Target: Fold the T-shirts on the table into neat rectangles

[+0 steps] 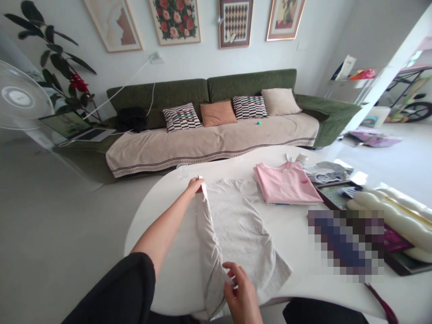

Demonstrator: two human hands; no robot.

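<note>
A light grey T-shirt (236,220) lies spread on the white round table, its left side raised and folded inward in a wrinkled ridge. At the far end of that ridge, my left hand (196,185) is closed on the shirt's edge, fingers pinched around the cloth. My right hand (243,292) is at the near end, beside the fold. Its fingers are bent, with a gap between thumb and forefinger, and they seem to touch the cloth. Just right of the grey shirt's far end rests a folded pink T-shirt (283,182).
On the table (151,234) stands a clear cup (182,171). At the right are a dark tray (405,270), a cream puffy item (394,216), plastic packaging (329,172) and a blurred-out patch. Behind is a green sofa (162,96) with cushions; a fan (22,96) is left.
</note>
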